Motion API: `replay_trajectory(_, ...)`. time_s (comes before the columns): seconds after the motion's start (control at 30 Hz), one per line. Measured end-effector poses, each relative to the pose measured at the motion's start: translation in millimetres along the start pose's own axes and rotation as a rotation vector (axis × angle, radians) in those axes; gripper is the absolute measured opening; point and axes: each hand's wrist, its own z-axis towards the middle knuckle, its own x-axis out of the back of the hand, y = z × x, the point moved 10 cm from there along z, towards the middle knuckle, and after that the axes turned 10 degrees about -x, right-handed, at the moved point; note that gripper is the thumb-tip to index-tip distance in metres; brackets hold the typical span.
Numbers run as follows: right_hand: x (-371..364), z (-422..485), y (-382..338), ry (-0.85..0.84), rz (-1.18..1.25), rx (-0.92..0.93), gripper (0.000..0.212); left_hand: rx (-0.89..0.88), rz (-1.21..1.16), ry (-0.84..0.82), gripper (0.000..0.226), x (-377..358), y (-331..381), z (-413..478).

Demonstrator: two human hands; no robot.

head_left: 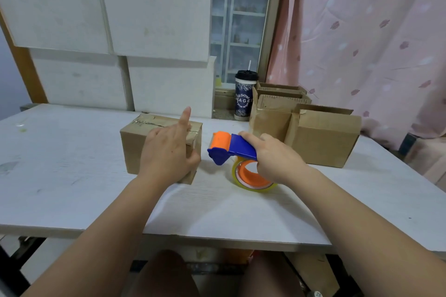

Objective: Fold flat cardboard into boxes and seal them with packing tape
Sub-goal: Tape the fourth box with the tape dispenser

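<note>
Brown taped box [135, 147] at 9 o'clock — left hand [166, 157] clasping, index raised; right hand [277, 159] gripping blue-orange tape dispenser [241, 148].

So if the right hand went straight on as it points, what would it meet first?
Probably the taped box, at its right end where the left hand holds it; the tape dispenser in the right hand leads. Depth unclear.

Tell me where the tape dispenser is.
Head view, just right of centre over the white table: the right hand grips the tape dispenser, beside the closed box that the left hand holds.
</note>
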Motion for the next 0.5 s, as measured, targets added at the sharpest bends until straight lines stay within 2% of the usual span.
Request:
replay_trajectory(0.1,-2.0,-0.2,0.2,-0.014,0.025,-0.009,0.076,-0.035,0.065,-0.015,0.076,-0.7,1.5,0.4)
replay_trajectory(0.27,-4.8,2.4,-0.9,-0.044,0.053,-0.03,0.08,-0.042,0.105,-0.096,0.084,-3.8,6.8,2.8)
replay_trajectory(0.37,-4.1,3.6,-6.4,-0.075,0.014,-0.021,0.079,-0.011,0.176,-0.15,0.084,-11.3,13.8,4.8)
replay_trajectory(0.5,9.1,9.0,-18.2,-0.097,-0.099,-0.006,0.075,0.022,0.174,-0.111,0.075,-10.7,14.7,5.9)
